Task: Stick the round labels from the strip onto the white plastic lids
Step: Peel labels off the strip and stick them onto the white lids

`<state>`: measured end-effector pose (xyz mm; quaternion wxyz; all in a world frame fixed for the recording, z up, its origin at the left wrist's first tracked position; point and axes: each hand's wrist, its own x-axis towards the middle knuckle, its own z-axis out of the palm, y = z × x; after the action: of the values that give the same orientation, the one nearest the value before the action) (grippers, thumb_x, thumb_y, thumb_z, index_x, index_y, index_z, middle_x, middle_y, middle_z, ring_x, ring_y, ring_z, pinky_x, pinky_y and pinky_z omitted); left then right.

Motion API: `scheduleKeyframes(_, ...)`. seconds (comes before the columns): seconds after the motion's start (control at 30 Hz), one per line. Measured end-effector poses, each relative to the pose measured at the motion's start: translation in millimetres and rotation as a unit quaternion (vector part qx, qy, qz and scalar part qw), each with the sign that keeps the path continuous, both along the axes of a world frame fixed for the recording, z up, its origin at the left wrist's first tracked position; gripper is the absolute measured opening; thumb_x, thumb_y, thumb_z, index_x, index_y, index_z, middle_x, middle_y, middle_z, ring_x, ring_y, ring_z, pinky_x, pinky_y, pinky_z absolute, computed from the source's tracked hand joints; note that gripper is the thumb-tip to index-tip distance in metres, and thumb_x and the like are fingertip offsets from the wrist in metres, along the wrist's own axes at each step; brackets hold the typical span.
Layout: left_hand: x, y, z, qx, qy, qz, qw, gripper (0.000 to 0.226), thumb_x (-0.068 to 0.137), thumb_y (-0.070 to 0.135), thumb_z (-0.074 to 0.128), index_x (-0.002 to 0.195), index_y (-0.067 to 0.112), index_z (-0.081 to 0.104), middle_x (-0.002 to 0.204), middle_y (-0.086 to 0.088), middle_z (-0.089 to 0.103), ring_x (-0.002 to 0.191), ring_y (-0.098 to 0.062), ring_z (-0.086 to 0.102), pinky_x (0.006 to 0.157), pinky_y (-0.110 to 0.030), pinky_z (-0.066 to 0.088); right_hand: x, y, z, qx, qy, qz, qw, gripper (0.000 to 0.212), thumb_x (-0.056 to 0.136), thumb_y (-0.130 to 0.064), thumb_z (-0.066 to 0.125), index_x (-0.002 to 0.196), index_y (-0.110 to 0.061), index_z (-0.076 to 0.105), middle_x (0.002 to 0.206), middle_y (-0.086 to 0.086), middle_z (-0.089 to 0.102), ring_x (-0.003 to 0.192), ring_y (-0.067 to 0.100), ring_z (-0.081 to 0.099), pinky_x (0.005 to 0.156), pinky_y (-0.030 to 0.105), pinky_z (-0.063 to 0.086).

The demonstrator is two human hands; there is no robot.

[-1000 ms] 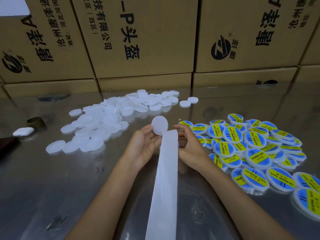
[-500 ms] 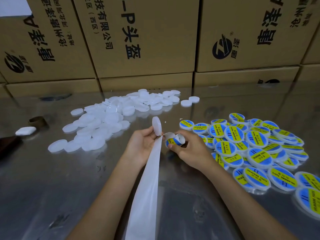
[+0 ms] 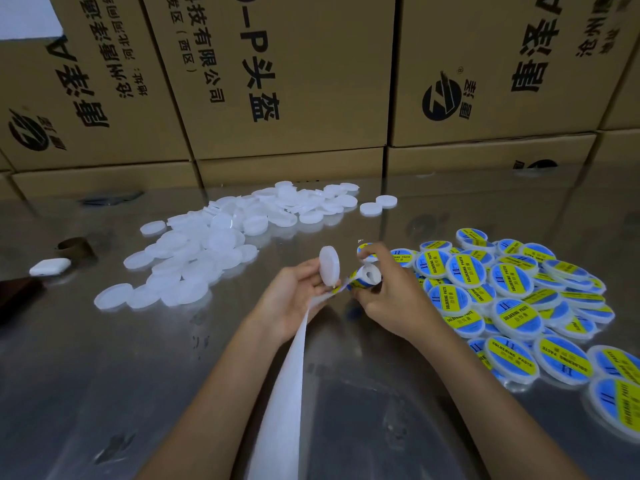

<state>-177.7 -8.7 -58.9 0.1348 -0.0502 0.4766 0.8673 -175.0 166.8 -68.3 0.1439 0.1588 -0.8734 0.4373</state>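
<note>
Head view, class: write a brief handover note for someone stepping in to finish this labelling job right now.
Left hand grips one bare white lid, held on edge, and also the backing strip that trails toward the viewer.
Right hand pinches the strip's curled end, where a blue and yellow label is peeling off.
Done: the labelled lids piled on the right of the table.
Left: stick this label on the held lid, then work through the unlabelled lids heaped at the left.
</note>
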Motion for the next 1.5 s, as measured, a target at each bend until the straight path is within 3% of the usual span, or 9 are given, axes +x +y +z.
scheduleKeyframes(0.23,8.4,9.8,2.2,0.016,-0.009,-0.043,0.999,0.028,0.104,0.008,0.038,0.123,0.0,0.057,0.096,-0.017,0.074,0.079,-0.027,0.074,0.066,-0.036,0.061,-4.6,11.4,5.6,-0.089,-0.046,-0.041,0.994,0.029,0.078,-0.003,0.067,0.096,-0.023,0.06,0.085,-0.003,0.069,0.084,0.018,0.064,0.08,0.04,0.053)
scheduleKeyframes(0.53,10.1,13.4,2.3,0.088,-0.074,-0.025,0.993,0.023,0.101,0.008,0.046,0.088,0.0,0.064,0.083,-0.015,0.061,0.065,-0.028,0.07,0.055,-0.033,0.058,-6.3,1.1,-2.4,-0.099,-0.076,0.014,0.992,0.032,0.085,-0.015,0.069,0.11,-0.027,0.054,0.092,-0.015,0.066,0.08,-0.007,0.06,0.07,0.008,0.043)
scheduleKeyframes(0.63,7.7,11.9,3.5,0.083,-0.083,0.0,0.993,0.023,0.1,0.007,0.047,0.087,-0.001,0.064,0.074,-0.014,0.063,0.062,-0.026,0.067,0.053,-0.031,0.058,-5.8,0.7,-2.6,-0.098,-0.06,-0.001,0.993,0.029,0.085,-0.015,0.073,0.107,-0.026,0.056,0.094,-0.005,0.069,0.082,0.008,0.062,0.076,0.018,0.048)
scheduleKeyframes(0.77,1.6,7.4,5.4,0.085,-0.085,0.055,0.991,0.022,0.098,0.003,0.047,0.089,-0.002,0.066,0.072,-0.01,0.055,0.059,-0.02,0.053,0.046,-0.025,0.052,-2.3,1.1,-2.9,-0.056,-0.028,0.025,0.998,0.028,0.085,-0.011,0.072,0.101,-0.029,0.058,0.079,-0.012,0.064,0.066,0.0,0.055,0.063,0.01,0.042)
scheduleKeyframes(0.83,0.7,5.3,5.2,0.077,-0.078,0.055,0.992,0.031,0.098,0.003,0.047,0.082,-0.003,0.073,0.072,-0.009,0.056,0.061,-0.019,0.05,0.045,-0.026,0.048,-0.6,0.1,-1.9,-0.028,-0.02,0.038,0.999,0.028,0.086,-0.011,0.07,0.106,-0.027,0.059,0.083,-0.008,0.065,0.069,0.006,0.057,0.07,0.022,0.048)
scheduleKeyframes(0.97,0.8,4.2,5.8,0.036,-0.049,0.043,0.997,0.043,0.097,0.005,0.045,0.068,0.002,0.077,0.065,-0.006,0.054,0.057,-0.016,0.05,0.047,-0.024,0.043,1.3,-2.5,1.5,0.021,-0.009,0.064,0.998,0.03,0.089,-0.009,0.064,0.113,-0.025,0.057,0.086,-0.01,0.064,0.075,0.007,0.058,0.077,0.035,0.05)
scheduleKeyframes(1.2,4.9,6.7,10.6,-0.003,-0.037,0.035,0.999,0.028,0.1,0.005,0.04,0.101,0.001,0.067,0.076,-0.013,0.064,0.06,-0.019,0.065,0.055,-0.026,0.055,1.7,-2.4,3.5,0.052,-0.006,0.091,0.994,0.032,0.089,-0.005,0.059,0.109,-0.03,0.054,0.09,-0.007,0.062,0.076,0.01,0.058,0.072,0.033,0.049)
scheduleKeyframes(1.3,6.3,6.6,13.6,-0.032,-0.028,0.03,0.999,0.028,0.102,0.007,0.039,0.114,0.001,0.064,0.085,-0.015,0.069,0.072,-0.022,0.067,0.072,-0.032,0.055,1.6,-2.3,4.1,0.062,-0.01,0.101,0.993,0.033,0.09,-0.006,0.058,0.111,-0.031,0.054,0.093,-0.012,0.057,0.08,0.006,0.056,0.072,0.024,0.045)
scheduleKeyframes(1.5,7.4,6.3,15.9,-0.052,-0.007,0.04,0.998,0.027,0.103,0.008,0.039,0.116,0.0,0.062,0.097,-0.018,0.067,0.093,-0.029,0.062,0.088,-0.037,0.051,3.7,-1.0,6.0,0.059,-0.013,0.114,0.992,0.03,0.091,-0.006,0.057,0.113,-0.027,0.055,0.094,-0.014,0.055,0.083,0.006,0.053,0.074,0.025,0.044)
